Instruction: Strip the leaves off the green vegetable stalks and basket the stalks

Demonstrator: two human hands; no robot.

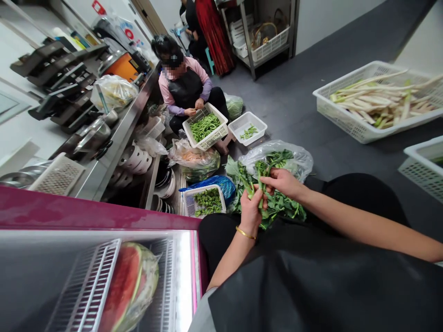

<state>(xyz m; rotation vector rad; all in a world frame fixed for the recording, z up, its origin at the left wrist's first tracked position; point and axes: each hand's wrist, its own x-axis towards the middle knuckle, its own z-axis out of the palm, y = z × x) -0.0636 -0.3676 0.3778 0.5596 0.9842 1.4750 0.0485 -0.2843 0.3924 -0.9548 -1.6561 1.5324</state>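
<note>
Working over loose greens (282,205) | left hand (251,210) grasped leafy stalks (248,183) by the stems | right hand (285,182) pinched one higher up, near a clear plastic bag (304,159) | steady lower hold, light fingertips seemed likeliest to spare tender leaves

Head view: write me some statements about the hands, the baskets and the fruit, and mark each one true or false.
1. The left hand has a gold bracelet at its wrist. True.
2. The right hand is empty. False: it holds greens together with the left hand.
3. The crouching person has a basket of green pods. True.
4. The watermelon is whole. False: it is cut, with red flesh showing.
</note>
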